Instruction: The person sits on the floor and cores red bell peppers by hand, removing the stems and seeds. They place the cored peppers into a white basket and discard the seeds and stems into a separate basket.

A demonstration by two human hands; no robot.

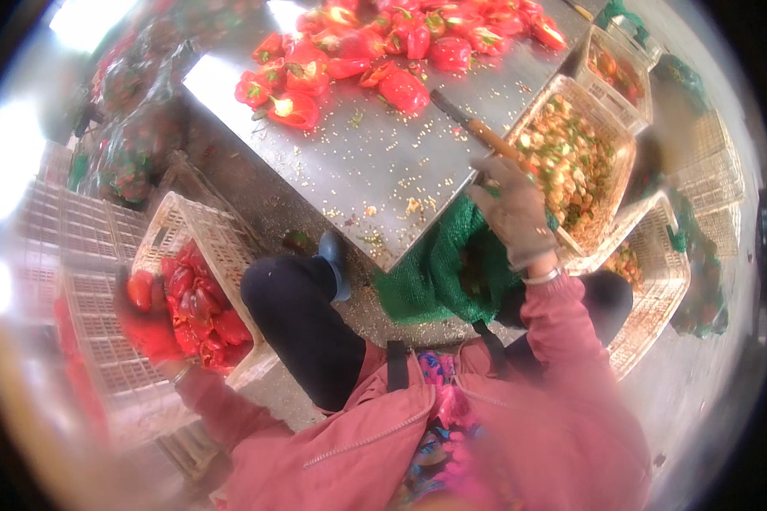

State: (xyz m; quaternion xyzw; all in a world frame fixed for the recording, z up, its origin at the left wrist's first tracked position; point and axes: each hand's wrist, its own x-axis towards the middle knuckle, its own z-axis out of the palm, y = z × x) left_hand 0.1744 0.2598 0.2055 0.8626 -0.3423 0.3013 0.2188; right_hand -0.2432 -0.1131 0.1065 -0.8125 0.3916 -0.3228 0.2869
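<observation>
My right hand (pixel 514 214), in a soiled light glove, grips the wooden handle of a knife (pixel 479 131). The blade points away over the right edge of a metal table (pixel 383 172). To the left, my left hand (pixel 147 326), in a red-stained glove, is at the rim of a white plastic crate (pixel 224 262) and holds a red bell pepper (pixel 140 290). Inside that crate lie several red peppers (pixel 195 290). More red bell peppers (pixel 358 48) are heaped on the far part of the table, among scattered pale seeds.
Beside the table's right edge, a crate (pixel 623 160) holds pepper cores and seeds. A green mesh sack (pixel 434 274) hangs below the near corner. Another crate (pixel 671 268) stands right of my knee. Filled bags (pixel 140 147) are at the far left, near stacked crates (pixel 96 306).
</observation>
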